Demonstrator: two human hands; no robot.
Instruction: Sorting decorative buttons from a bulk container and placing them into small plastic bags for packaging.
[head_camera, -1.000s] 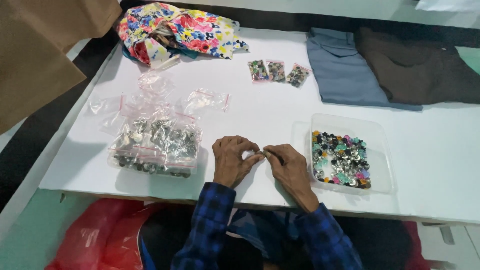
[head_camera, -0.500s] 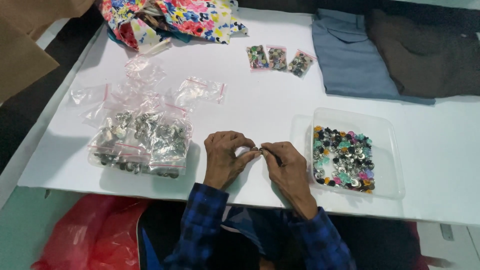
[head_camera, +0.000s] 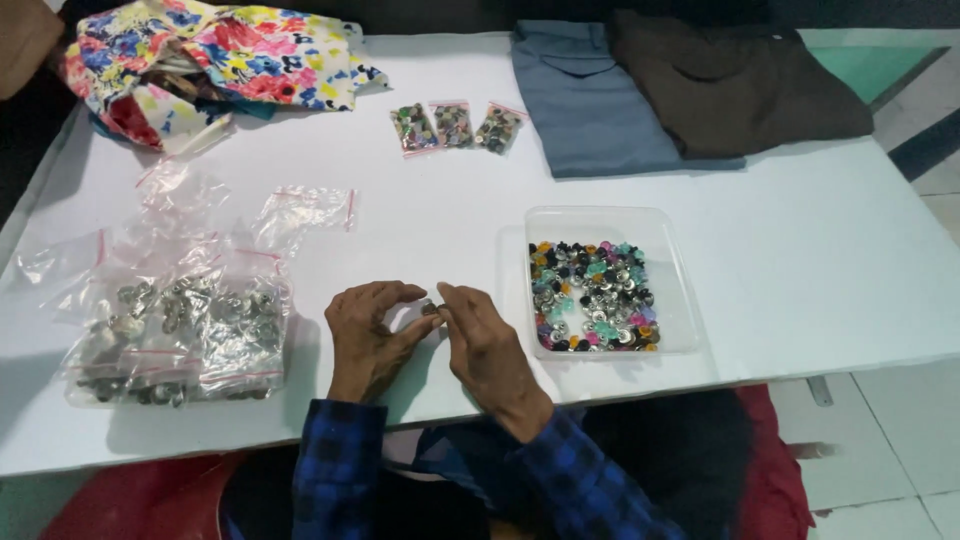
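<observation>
A small metal button (head_camera: 430, 309) sits low in the centre of the frame, pinched between the fingertips of both hands just above the white counter (head_camera: 780, 250). The left hand (head_camera: 368, 335) has its grip pressed together on the button from the left, with a small clear bag seemingly gathered under its fingers, though that part is too small to tell for sure. The right hand (head_camera: 487, 350) meets it from the right, thumb and forefinger closed on the same piece.

Compared with a second ago, the hands have stayed joined at the same spot near the counter's front edge; only the view has shifted, so the work on this one piece looks unfinished and still in hand.

Just right of the hands stands a clear plastic tray (head_camera: 680, 300) holding a heap of mixed coloured and silver buttons (head_camera: 593, 296). At the left lies a pile of filled clear bags (head_camera: 185, 335) of metal buttons, with empty zip bags (head_camera: 300, 208) scattered above it. Three small packed bags (head_camera: 455, 126) lie in a row near the top centre. A floral cloth (head_camera: 220, 50) is bunched at the upper left, and a folded blue garment (head_camera: 590, 100) and a folded brown garment (head_camera: 730, 80) lie at the upper right.
</observation>
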